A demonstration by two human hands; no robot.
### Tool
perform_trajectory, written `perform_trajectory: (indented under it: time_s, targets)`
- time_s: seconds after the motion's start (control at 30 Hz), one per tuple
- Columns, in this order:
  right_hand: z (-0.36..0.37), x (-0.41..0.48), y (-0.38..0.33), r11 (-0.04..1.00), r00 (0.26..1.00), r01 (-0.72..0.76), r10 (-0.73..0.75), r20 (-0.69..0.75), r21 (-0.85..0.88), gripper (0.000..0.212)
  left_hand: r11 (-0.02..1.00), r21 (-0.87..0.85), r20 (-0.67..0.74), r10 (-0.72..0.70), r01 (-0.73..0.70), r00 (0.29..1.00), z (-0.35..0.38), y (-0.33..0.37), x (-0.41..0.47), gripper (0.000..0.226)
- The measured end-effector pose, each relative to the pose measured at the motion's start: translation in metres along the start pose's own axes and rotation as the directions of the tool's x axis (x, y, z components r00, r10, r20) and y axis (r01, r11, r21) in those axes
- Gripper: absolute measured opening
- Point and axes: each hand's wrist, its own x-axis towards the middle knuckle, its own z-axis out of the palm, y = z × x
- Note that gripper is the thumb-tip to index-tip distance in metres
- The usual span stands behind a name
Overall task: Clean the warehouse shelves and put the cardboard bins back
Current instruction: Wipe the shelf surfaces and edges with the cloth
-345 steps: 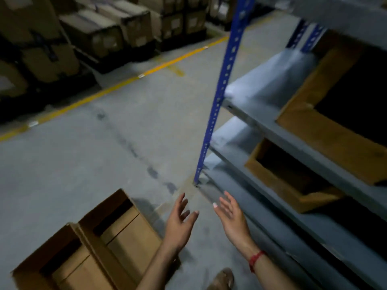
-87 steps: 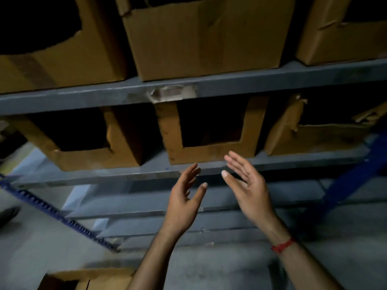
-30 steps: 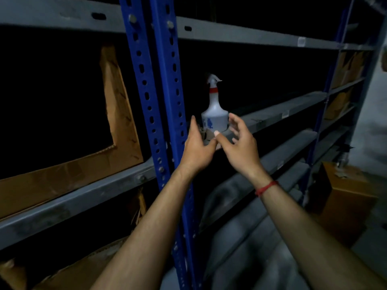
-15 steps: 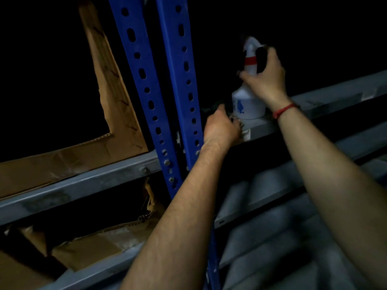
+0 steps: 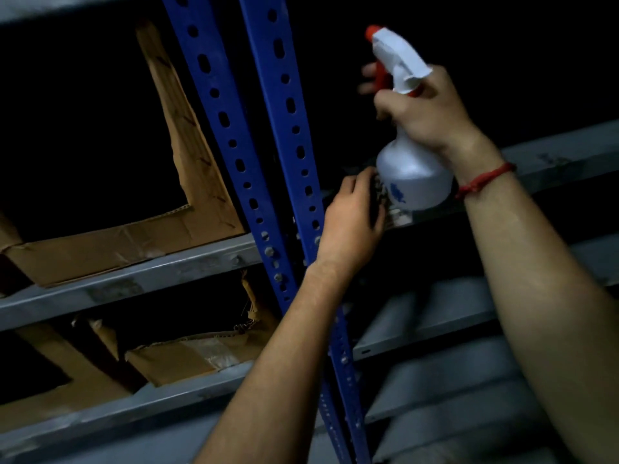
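Right hand [image 5: 425,112] clenched round the neck of a white spray bottle [image 5: 413,175], one finger reaching to the red trigger. Bottle tilted, red nozzle tip up and to the left; its base sits just over the lip of the grey shelf [image 5: 552,159]. Contact with the shelf not clear. Red thread [image 5: 485,177] on the right wrist.

Left hand [image 5: 351,219] just below and left of the bottle, fingers curled against a small speckled thing at the shelf lip. Cannot tell what it is, or whether it is truly gripped.

Two blue perforated uprights [image 5: 284,95] stand immediately left of both hands, between them and the bins. Beyond them, a cardboard bin [image 5: 201,182] with cut-out front on the grey beam [image 5: 134,272]; a torn cardboard bin [image 5: 174,360] one level lower. Shelf interiors dark.
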Motion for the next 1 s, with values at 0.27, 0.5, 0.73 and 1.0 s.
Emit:
perform_trajectory:
  time_s: [0.27, 0.5, 0.73, 1.0]
  targets:
    - [0.039, -0.078, -0.049, 0.971, 0.996, -0.088, 0.08, 0.044, 0.223, 0.014, 0.926, -0.377, -0.205, -0.068, -0.015, 0.976, -0.04, -0.009, -0.095, 0.05]
    - [0.141, -0.154, -0.059, 0.947, 0.927, -0.231, 0.145, 0.345, 0.222, 0.035, 0.039, -0.946, 0.205, -0.698, 0.322, 0.686, -0.059, -0.064, -0.189, 0.039]
    - [0.221, -0.235, -0.057, 0.91, 0.722, -0.367, 0.148, 0.676, 0.193, 0.057, -0.243, -0.964, 0.265, -0.827, 0.11, 0.496, -0.115, -0.113, -0.276, 0.041]
    - [0.253, -0.298, -0.052, 0.915, 0.449, -0.403, 0.219, 0.866, -0.023, 0.051, -0.304, -0.949, 0.246, -0.88, -0.083, 0.406, -0.157, -0.147, -0.32, 0.044]
